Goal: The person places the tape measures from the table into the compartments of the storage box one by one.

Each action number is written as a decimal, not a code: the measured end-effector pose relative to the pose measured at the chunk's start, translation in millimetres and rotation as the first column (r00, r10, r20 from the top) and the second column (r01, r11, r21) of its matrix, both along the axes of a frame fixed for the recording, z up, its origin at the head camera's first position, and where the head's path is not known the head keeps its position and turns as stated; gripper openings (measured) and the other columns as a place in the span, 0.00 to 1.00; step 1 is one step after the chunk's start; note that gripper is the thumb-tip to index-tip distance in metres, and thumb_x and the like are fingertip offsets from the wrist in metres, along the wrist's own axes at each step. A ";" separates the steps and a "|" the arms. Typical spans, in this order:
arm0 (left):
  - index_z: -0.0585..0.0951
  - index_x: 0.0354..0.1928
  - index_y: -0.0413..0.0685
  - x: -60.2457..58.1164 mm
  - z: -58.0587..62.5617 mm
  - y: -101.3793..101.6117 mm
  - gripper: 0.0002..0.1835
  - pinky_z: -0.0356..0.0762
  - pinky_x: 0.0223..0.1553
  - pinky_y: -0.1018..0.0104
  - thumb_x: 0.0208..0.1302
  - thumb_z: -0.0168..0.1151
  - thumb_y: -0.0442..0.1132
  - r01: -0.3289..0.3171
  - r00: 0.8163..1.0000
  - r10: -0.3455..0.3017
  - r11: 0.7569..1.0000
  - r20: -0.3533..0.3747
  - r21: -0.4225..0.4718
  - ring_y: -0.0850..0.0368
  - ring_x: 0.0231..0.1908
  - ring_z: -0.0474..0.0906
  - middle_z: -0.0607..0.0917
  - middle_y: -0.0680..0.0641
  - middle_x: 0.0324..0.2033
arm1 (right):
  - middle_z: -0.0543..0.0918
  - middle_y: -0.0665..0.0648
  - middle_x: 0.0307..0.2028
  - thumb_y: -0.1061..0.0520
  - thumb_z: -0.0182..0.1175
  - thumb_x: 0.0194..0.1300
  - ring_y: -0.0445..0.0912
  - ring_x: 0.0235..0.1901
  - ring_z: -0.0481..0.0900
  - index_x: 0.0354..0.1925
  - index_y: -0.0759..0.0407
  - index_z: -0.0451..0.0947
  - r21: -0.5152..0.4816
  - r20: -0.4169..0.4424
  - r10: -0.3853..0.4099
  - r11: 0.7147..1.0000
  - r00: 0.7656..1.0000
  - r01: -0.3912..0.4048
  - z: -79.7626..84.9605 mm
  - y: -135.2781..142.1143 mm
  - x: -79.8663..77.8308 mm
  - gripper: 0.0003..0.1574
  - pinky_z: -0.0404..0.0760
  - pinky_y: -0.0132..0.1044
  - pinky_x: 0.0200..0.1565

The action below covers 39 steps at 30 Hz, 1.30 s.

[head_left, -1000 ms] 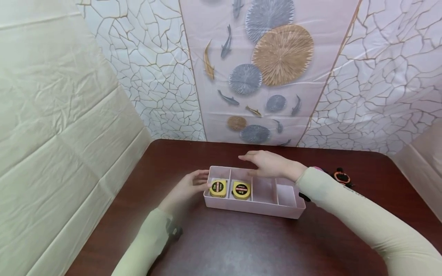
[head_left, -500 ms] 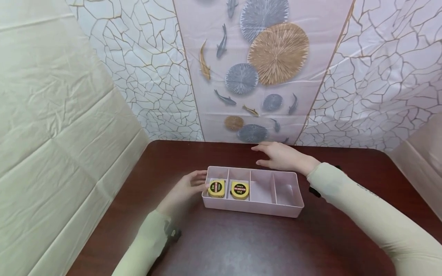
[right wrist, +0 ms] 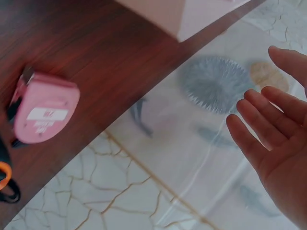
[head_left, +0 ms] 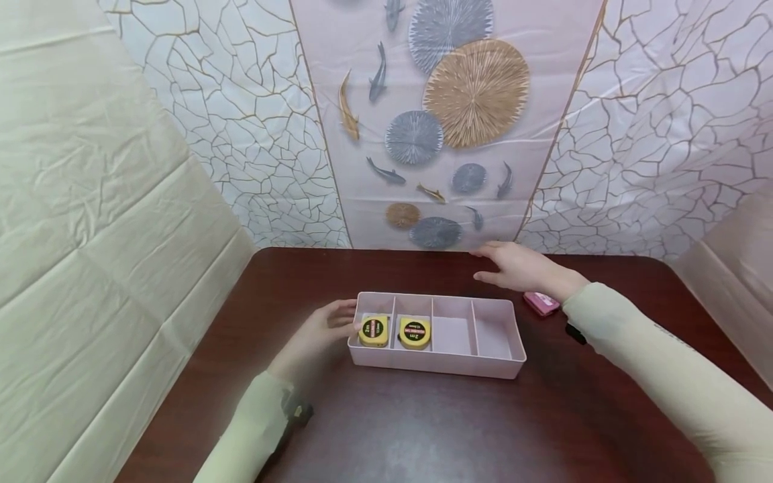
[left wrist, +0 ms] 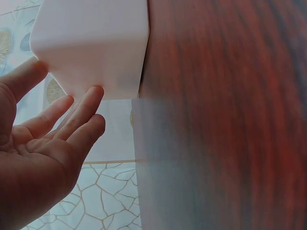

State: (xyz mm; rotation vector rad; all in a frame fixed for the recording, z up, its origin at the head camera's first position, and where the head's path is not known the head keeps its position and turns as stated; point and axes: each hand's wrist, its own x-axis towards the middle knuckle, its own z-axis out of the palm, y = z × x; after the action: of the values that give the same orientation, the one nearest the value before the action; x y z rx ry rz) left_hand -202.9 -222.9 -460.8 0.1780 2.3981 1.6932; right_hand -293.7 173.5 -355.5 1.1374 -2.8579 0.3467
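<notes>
A pale pink box (head_left: 437,363) with four compartments in a row rests on the table. One yellow tape measure (head_left: 374,331) lies in its leftmost compartment and a second yellow tape measure (head_left: 415,333) in the adjoining one; the two right compartments hold nothing. At the box's left end, my left hand (head_left: 313,341) touches the wall with extended fingers, as the left wrist view shows on the box end (left wrist: 91,62). Behind the box's right half hovers my right hand (head_left: 519,268), holding nothing, fingers apart. A pink tape measure (right wrist: 48,110) lies near the right wrist.
A black and orange item (right wrist: 5,175), cut off by the frame, lies beside the pink tape measure in the right wrist view. The dark wooden table (head_left: 386,422) meets a patterned cloth backdrop (head_left: 272,168) at its far edge.
My right hand has moved from above the box to behind it and rightward, uncovering the right compartments and the pink tape measure. My left hand stays at the box's left end.
</notes>
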 end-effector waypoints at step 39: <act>0.73 0.69 0.55 2.0 1.1 -0.2 0.31 0.72 0.64 0.49 0.65 0.71 0.45 0.003 1.000 -0.003 0.999 0.007 0.035 0.52 0.61 0.77 0.80 0.47 0.61 | 0.80 0.73 0.56 0.54 0.64 0.69 0.67 0.58 0.76 0.65 0.72 0.71 -0.005 -0.001 -0.177 0.984 0.984 0.177 -13.1 93.1 10.9 0.33 0.72 0.64 0.59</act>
State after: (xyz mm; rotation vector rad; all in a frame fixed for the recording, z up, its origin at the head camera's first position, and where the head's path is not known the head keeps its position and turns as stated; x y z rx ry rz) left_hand -200.9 -223.1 -459.8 0.1803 2.3632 1.7320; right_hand -282.8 266.7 -368.6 0.8731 -2.9258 0.3432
